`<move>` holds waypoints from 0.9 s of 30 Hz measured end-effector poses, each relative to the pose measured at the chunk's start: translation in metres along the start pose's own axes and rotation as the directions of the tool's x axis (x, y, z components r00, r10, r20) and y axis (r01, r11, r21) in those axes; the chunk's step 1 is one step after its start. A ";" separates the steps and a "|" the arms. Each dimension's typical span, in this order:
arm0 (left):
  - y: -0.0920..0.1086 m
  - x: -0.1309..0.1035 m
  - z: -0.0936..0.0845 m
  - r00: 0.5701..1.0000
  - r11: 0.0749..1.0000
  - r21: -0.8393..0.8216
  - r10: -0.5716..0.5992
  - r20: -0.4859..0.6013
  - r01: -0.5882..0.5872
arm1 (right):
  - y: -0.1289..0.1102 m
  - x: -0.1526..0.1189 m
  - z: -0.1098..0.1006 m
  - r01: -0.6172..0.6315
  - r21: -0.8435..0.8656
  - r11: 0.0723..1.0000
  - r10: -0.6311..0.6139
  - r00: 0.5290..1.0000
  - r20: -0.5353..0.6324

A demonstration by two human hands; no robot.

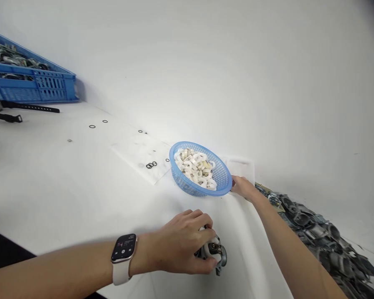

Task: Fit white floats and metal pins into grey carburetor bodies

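My left hand (pixel 187 243), with a smartwatch on its wrist, is wrapped round a small metal part (pixel 222 256) that has a white ring-like piece on it, low in the middle of the view. Farther up, my right hand (pixel 241 185) grips the right rim of a round blue plastic basket (pixel 190 187). White plastic pieces (pixel 195 166) fill the basket, which looks tilted. Its far-side fingers are hidden behind the rim.
A blue crate (pixel 57 87) of metal parts stands at the upper left, with a black-strapped watch (pixel 34 107) before it. Black rings (pixel 151 165) lie on a white sheet (pixel 134 155). Grey metal parts (pixel 314 230) are piled at the right, beside my right forearm.
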State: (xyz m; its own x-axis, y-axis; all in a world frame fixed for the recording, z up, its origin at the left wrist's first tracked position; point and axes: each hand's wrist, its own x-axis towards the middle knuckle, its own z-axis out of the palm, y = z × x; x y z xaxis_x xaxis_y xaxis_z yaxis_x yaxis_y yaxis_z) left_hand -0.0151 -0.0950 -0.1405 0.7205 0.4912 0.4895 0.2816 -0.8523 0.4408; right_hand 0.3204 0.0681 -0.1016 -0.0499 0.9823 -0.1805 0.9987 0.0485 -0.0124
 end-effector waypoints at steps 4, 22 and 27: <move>0.001 0.000 0.000 1.000 1.000 0.014 0.007 -0.007 -0.007 | 0.008 0.001 0.001 -0.006 0.001 1.000 0.006 1.000 0.003; -0.001 -0.001 0.004 0.999 1.000 -0.007 0.005 -0.049 -0.006 | 0.026 -0.011 -0.011 0.023 -0.007 1.000 -0.023 0.998 -0.056; -0.001 -0.001 0.005 0.998 0.999 -0.038 0.001 -0.056 -0.003 | 0.026 -0.020 -0.008 -0.002 0.027 1.000 0.005 0.991 -0.136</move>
State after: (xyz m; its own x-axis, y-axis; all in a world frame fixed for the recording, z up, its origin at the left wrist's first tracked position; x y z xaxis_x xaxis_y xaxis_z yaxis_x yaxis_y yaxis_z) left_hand -0.0130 -0.0956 -0.1448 0.6842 0.5000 0.5309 0.2557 -0.8462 0.4674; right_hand 0.3474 0.0513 -0.0901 -0.0436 0.9980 -0.0456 0.9984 0.0418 -0.0384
